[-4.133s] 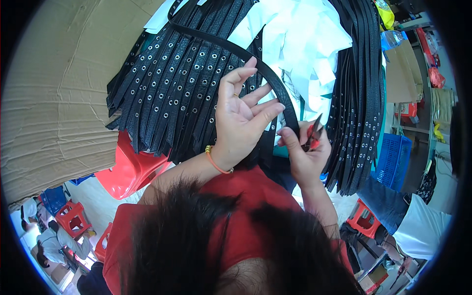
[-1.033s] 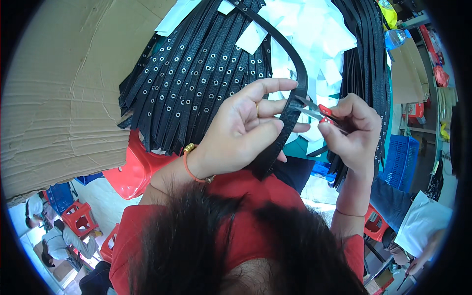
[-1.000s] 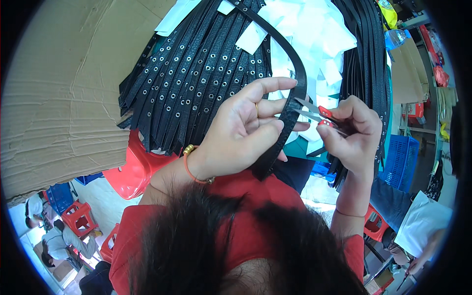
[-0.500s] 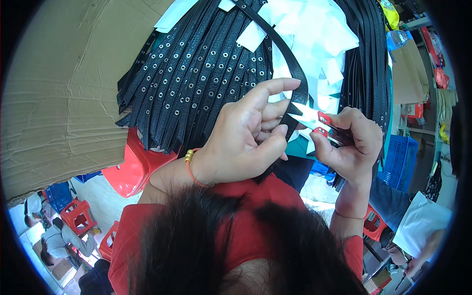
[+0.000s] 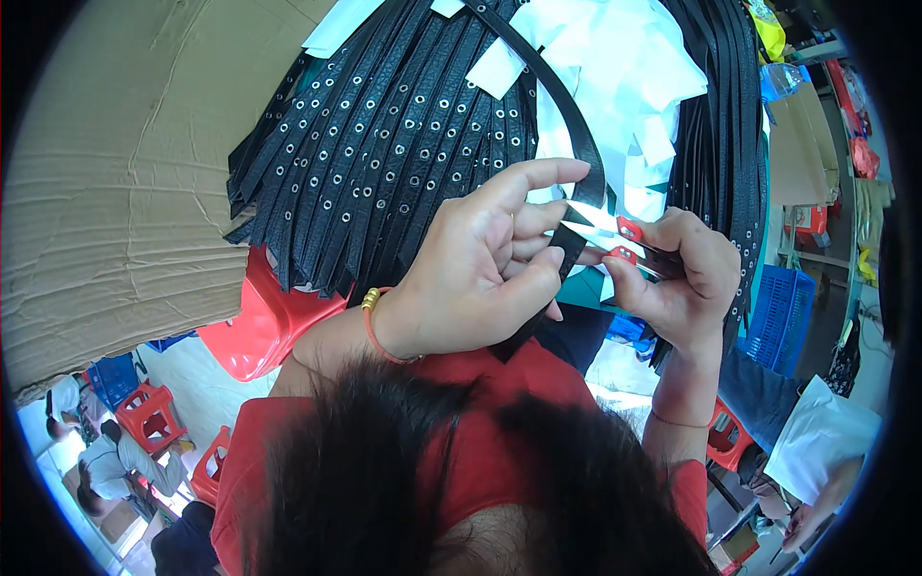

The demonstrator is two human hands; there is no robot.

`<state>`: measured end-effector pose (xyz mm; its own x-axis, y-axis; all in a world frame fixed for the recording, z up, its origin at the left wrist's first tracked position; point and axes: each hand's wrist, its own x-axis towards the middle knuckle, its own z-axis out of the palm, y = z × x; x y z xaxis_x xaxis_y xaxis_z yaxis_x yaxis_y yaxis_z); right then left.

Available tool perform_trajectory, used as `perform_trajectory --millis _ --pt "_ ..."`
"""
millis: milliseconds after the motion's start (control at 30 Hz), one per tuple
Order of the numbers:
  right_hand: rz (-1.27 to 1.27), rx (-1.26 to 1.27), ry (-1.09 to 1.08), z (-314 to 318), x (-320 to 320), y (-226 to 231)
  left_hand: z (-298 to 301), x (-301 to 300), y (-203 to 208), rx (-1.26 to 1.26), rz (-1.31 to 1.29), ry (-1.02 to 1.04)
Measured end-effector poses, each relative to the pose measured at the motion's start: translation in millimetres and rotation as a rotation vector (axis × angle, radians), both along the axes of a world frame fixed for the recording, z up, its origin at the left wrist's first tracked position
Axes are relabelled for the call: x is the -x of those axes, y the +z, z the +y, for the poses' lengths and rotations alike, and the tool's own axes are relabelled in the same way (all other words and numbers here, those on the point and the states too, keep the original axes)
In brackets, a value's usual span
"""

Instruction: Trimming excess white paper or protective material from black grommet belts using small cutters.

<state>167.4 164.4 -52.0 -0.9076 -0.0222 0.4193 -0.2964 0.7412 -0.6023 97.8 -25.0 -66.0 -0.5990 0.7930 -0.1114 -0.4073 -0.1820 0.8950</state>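
Observation:
A black leather-look strap (image 5: 569,110) curves down from the top of the pile into my left hand (image 5: 471,264). The thumb and curled fingers grip it, while the index finger reaches along its outer side. Closed in my right hand (image 5: 691,278) is a pair of thread snips (image 5: 628,230) with red parts and bright blades. The blades point left at the strap's edge, close by my left fingertips, with a small gap between their tips. Whether a thread lies between them is too small to tell.
Many black straps with metal eyelets (image 5: 384,154) fan out at the left, beside a cardboard sheet (image 5: 106,182). White paper pieces (image 5: 624,77) lie in the middle. More black straps (image 5: 715,115) hang at the right, near a blue crate (image 5: 776,317). A red stool (image 5: 269,322) stands below left.
The snips have shifted slightly left, their blades now nearer together and at the strap. My left hand keeps its grip with hardly any movement.

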Motion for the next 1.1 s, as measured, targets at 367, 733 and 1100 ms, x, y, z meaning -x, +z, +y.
perform_trajectory --millis 367,733,1100 --pt "-0.015 -0.010 -0.005 8 -3 -7 4 2 2 -0.062 -0.135 -0.014" --pt "0.002 0.001 0.035 16 -10 -13 8 -1 6 -0.057 -0.165 -0.036" --pt "-0.513 1.165 -0.252 -6 -8 -5 17 -4 11 -0.073 -0.121 -0.008"
